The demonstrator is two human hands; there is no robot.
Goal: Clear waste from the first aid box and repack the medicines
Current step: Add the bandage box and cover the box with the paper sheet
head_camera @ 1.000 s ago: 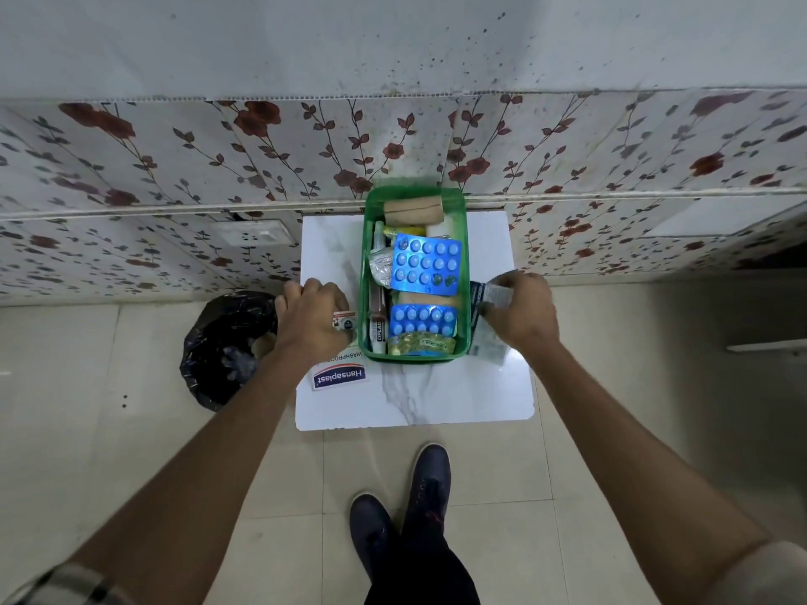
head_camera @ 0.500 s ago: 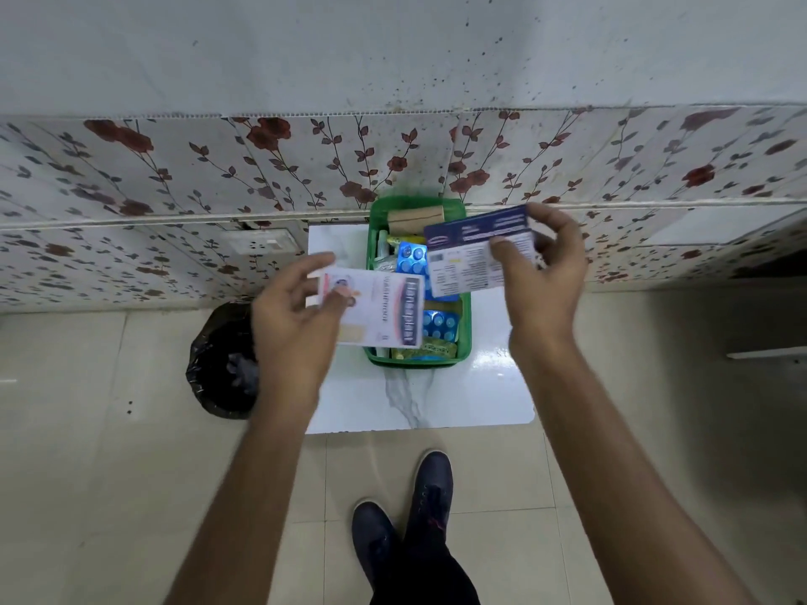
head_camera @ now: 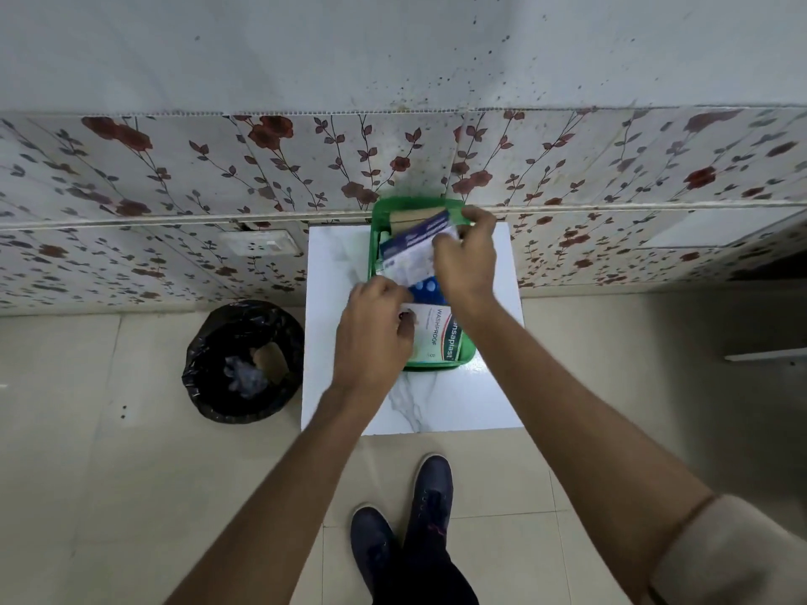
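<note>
A green first aid box (head_camera: 384,211) stands at the back of a white marble-top table (head_camera: 336,264), against the wall. My left hand (head_camera: 371,338) grips a white plaster packet (head_camera: 436,334) and holds it flat over the box's near end. My right hand (head_camera: 467,259) holds a blue-and-white medicine packet (head_camera: 410,251), tilted, over the box's far half. Between the two packets a blue blister strip (head_camera: 425,290) shows. A brown bandage roll (head_camera: 415,213) peeks out at the far end. Both hands and packets hide the other contents.
A bin lined with a black bag (head_camera: 244,360) stands on the tiled floor left of the table, with crumpled waste inside. A wall socket (head_camera: 262,246) sits on the flowered wall tiles. My shoes (head_camera: 406,530) are just in front of the table.
Both hands picked the packets up from the table beside the box, raised them, and have now lowered them onto the box's contents.
</note>
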